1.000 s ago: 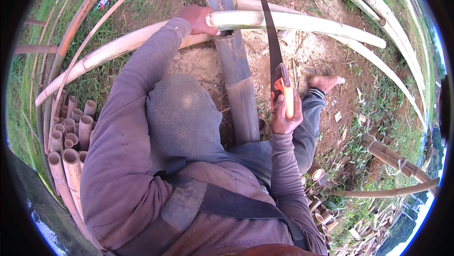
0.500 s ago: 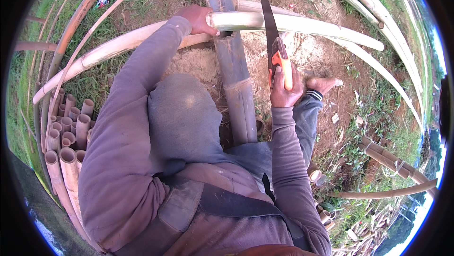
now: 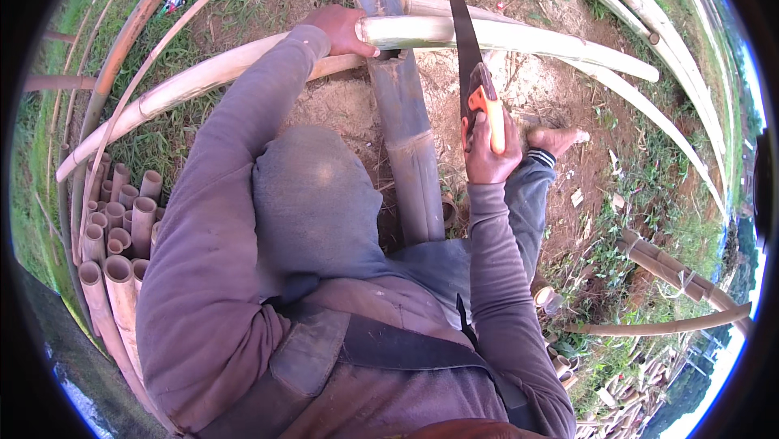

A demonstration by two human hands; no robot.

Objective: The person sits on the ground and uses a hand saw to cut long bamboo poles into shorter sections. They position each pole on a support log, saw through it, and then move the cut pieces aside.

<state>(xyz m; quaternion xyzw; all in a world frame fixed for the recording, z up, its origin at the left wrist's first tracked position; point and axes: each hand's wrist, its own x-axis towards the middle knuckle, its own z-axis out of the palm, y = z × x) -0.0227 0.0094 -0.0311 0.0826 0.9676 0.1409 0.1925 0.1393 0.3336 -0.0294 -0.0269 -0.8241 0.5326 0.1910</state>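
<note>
A pale bamboo pole (image 3: pixel 552 39) lies crosswise over a thick grey bamboo trunk (image 3: pixel 406 135). My left hand (image 3: pixel 334 27) is wrapped round this pole where it crosses the trunk, thumb toward me. In my right hand (image 3: pixel 492 155) is the orange handle of a handsaw (image 3: pixel 464 29). Its dark blade points away from me and crosses the pole just right of the trunk. Whether the teeth have cut into the pole I cannot tell. The trunk has a broken notch under the pole, and its near end lies by my bent leg.
Cut bamboo tubes (image 3: pixel 122 228) stand bundled at the left. Long bamboo poles (image 3: pixel 641 13) curve across the far right. A tied bamboo piece (image 3: pixel 669 267) lies at the right, above a heap of bamboo scraps (image 3: pixel 633 402). My bare foot (image 3: pixel 556 140) rests on the dirt near the saw.
My right hand and forearm have shifted slightly to the right with the saw. The left hand keeps its hold, and the pole looks unmoved.
</note>
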